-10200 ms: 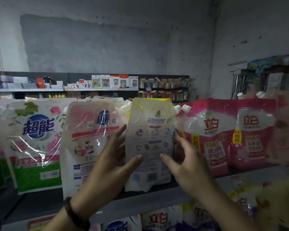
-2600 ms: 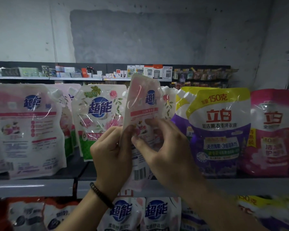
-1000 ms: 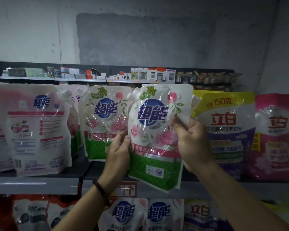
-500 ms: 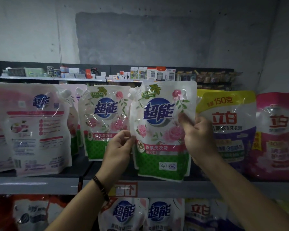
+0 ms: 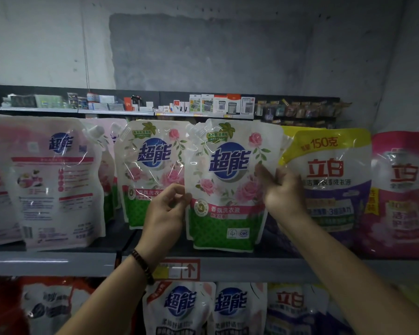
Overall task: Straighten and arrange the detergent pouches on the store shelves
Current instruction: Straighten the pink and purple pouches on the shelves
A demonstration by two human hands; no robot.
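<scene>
Behind everything, a rough grey concrete wall fills the upper half of the view, with a distant dark rack of small boxed goods running along its foot. Below that, a long grey metal shelf spans the frame and carries a row of upright detergent pouches. From the left these are a pale pink-and-white plastic pouch showing its printed back, a white-and-green rose-printed pouch, a yellow-topped purple pouch and, at the far right, a magenta pouch. More blue-logo pouches stand on the level underneath.

Between the rose-printed pouch and the yellow-topped one stands a second white-and-green rose-printed detergent pouch, upright and facing forward. Its left side overlaps its twin and its base sits at the shelf's front lip; whether the base bears fully on the shelf cannot be told.

The person's right hand grips this pouch's right edge, fingers curled over the front. The left hand pinches the left edge between thumb and forefinger, the other fingers loosely curled.

A dark beaded bracelet circles the left wrist. Just beside it, a small red-bordered label with an upward arrow is fixed to the shelf's front edge.
</scene>
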